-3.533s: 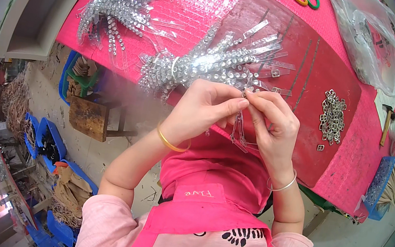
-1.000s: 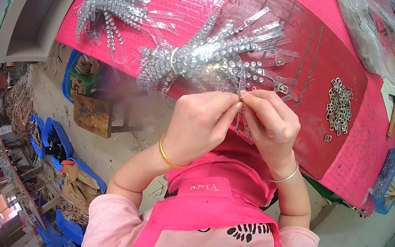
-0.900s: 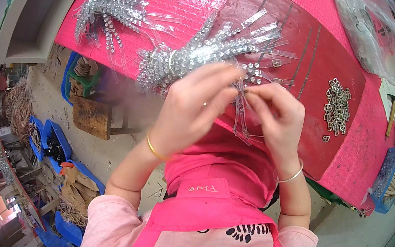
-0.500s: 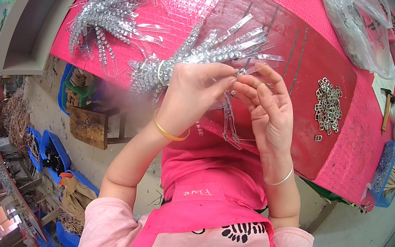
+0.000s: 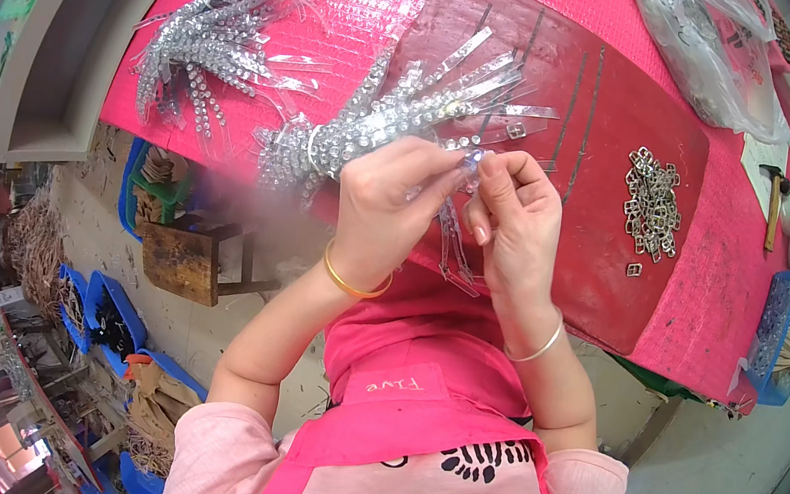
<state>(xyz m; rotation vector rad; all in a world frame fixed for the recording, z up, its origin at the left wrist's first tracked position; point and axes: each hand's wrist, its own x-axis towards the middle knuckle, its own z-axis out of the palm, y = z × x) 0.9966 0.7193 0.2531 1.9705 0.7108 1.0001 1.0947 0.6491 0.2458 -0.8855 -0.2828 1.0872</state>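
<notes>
My left hand pinches a clear strap set with shiny stones, its loose lengths hanging below the fingers. Opposite it, the thumb and fingertips of my right hand close on the same strap; the exact grip point is partly hidden. Just beyond the hands lies a bundle of silver-studded clear straps, bound with a white band. One small metal buckle rests by the strap ends. Farther right on the dark red mat is a pile of silver buckles, with a single buckle apart from it.
Another studded strap bundle lies at the far left, near a grey tray. Around the table's right side are a clear plastic bag, a hammer and a blue basket. A wooden stool stands below left.
My right hand has turned and drawn its spread fingers in, and now pinches the strap beside my left hand. The single buckle by the strap ends has come into view.
</notes>
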